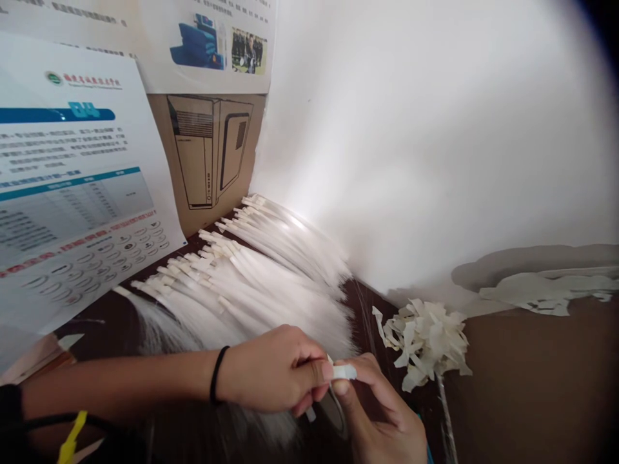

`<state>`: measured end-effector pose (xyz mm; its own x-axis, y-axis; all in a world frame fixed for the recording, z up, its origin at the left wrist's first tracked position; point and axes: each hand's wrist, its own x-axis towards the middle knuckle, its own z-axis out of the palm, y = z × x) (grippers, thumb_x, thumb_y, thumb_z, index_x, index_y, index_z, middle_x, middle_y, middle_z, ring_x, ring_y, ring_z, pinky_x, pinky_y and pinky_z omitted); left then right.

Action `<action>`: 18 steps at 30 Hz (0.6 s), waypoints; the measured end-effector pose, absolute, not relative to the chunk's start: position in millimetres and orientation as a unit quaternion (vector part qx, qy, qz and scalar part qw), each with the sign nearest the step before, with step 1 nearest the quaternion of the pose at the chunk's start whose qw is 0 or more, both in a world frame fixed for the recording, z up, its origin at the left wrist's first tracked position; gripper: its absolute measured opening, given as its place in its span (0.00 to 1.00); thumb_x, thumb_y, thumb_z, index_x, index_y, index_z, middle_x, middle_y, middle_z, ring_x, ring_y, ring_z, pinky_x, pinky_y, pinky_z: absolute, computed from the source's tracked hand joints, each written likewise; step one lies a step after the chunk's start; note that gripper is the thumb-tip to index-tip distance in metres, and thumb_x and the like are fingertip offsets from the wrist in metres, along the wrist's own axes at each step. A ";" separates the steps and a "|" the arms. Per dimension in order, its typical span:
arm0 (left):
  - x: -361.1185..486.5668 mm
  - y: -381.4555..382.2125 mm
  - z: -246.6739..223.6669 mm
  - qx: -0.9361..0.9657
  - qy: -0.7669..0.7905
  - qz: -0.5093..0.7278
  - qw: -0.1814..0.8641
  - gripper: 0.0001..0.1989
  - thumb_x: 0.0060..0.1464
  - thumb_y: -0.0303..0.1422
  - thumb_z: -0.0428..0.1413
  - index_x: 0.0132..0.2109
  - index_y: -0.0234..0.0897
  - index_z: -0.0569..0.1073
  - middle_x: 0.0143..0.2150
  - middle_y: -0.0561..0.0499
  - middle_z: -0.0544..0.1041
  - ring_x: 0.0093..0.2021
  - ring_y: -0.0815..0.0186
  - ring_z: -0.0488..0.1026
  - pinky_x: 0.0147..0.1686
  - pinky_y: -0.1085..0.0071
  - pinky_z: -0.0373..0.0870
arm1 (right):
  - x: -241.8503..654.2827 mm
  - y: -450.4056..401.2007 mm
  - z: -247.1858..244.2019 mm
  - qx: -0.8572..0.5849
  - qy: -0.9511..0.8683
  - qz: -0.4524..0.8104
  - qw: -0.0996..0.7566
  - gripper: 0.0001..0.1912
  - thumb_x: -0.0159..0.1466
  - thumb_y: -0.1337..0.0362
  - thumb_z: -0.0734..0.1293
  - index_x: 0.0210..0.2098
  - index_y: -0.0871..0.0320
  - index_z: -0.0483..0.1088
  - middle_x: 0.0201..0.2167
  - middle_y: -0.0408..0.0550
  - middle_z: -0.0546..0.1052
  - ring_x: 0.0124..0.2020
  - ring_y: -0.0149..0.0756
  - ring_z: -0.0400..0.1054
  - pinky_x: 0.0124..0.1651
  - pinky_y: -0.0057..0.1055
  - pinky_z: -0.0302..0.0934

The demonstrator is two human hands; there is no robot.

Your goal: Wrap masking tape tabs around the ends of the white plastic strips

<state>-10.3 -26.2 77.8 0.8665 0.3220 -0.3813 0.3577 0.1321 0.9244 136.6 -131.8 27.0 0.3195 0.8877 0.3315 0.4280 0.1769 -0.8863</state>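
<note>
My left hand (275,370), with a black band on its wrist, is closed, thumb and forefinger pinched on one end of a short white tape strip (345,372). My right hand (382,409) grips the strip's other end between thumb and fingers. The two hands almost touch. Below my left hand a tuft of white fibres (268,426) shows, partly hidden and blurred; whether it joins the tape I cannot tell. Just beyond the hands lie many bundles of white fibres (271,303), side by side, their far ends wrapped in pale tape.
A heap of torn pale tape pieces (430,341) sits to the right, on a thin stick-like strip. Behind the bundles stand a brown cardboard box (217,154) and a white wall-like sheet (435,148). Printed pages (72,161) stand at left. A yellow tie (72,438) hangs on a dark cable.
</note>
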 end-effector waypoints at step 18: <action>-2.9 -18.4 60.3 0.389 0.162 -0.181 0.888 0.20 0.55 0.48 0.52 0.26 0.36 0.62 0.13 0.57 0.57 0.12 0.75 0.47 0.12 0.79 0.46 | 144.0 -129.5 30.8 -0.568 -0.584 0.231 0.532 0.04 0.60 0.68 0.67 0.29 0.54 0.70 0.23 0.39 0.70 0.27 0.27 0.64 0.31 0.22 0.59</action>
<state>-2.9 -18.4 60.3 0.8818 -0.1951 -0.4295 0.4480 0.6316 0.6328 144.0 -129.5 30.8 0.2105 0.9092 0.3593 0.4180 0.2485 -0.8738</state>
